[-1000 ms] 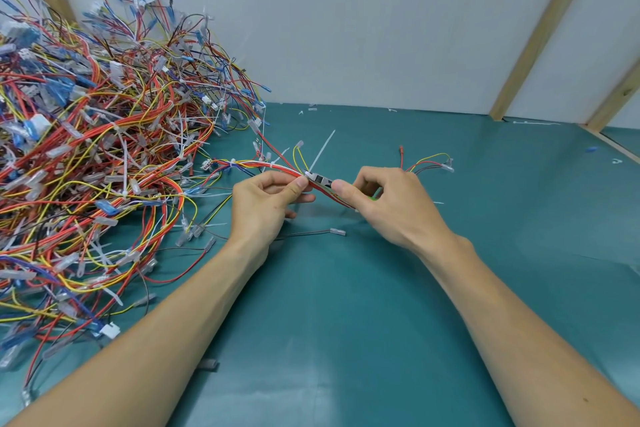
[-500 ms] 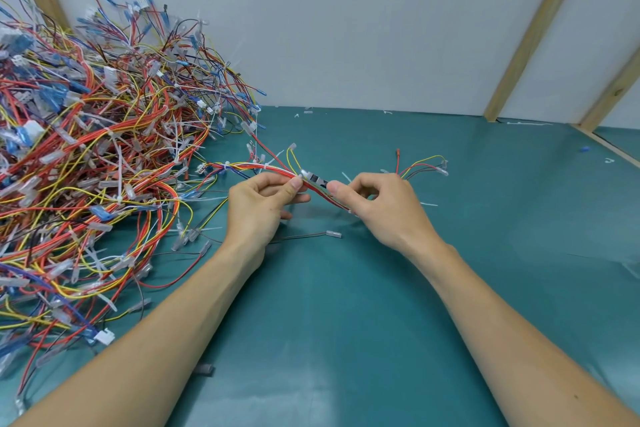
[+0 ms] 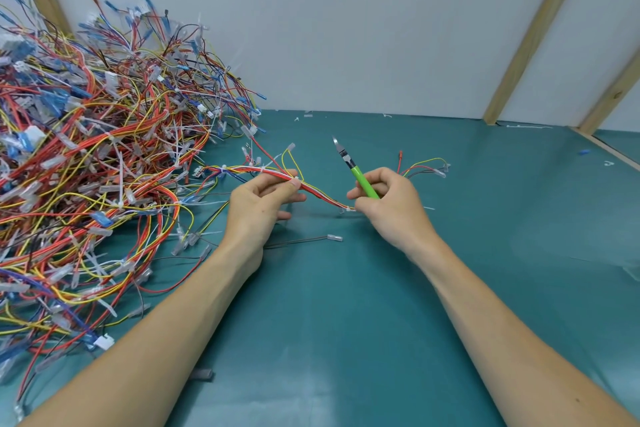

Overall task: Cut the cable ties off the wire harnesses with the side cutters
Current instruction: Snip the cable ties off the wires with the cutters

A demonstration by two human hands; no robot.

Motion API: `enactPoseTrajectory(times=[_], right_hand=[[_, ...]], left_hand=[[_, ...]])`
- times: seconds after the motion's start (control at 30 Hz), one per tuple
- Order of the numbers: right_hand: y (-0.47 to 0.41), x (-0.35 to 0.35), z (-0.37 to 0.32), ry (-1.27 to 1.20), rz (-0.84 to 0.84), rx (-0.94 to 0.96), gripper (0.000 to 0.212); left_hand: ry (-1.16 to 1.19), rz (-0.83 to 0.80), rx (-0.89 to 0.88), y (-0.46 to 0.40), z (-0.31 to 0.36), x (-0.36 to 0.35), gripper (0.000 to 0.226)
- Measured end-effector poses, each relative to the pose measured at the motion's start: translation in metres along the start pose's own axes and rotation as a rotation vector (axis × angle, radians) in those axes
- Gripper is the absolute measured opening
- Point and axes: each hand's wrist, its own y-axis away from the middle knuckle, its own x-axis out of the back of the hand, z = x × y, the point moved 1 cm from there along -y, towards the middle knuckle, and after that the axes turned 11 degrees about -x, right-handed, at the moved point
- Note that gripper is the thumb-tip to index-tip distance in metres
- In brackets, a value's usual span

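Green-handled side cutters (image 3: 360,178) now raised off harness (image 3: 322,193).

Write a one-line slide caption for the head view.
Left hand pinches a wire harness; right hand holds green-handled side cutters raised beside it.

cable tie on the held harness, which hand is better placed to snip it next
Right. The right hand already holds the green cutters, blades up; the left hand pinches the harness, steadying it.
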Motion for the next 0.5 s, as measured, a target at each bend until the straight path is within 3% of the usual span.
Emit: enactPoseTrajectory(times=[0.33, 0.5], right_hand=[[-0.006, 0.025, -0.004, -0.310, 0.098, -0.032, 0.008], [-0.001, 0.024, -0.001, -0.028, -0.126, 0.092, 0.022]], left_hand=[[0.095, 0.160, 0.046, -0.008, 0.002, 0.009, 0.008], [0.223, 0.142, 0.081, -0.012, 0.006, 0.015, 0.010]])
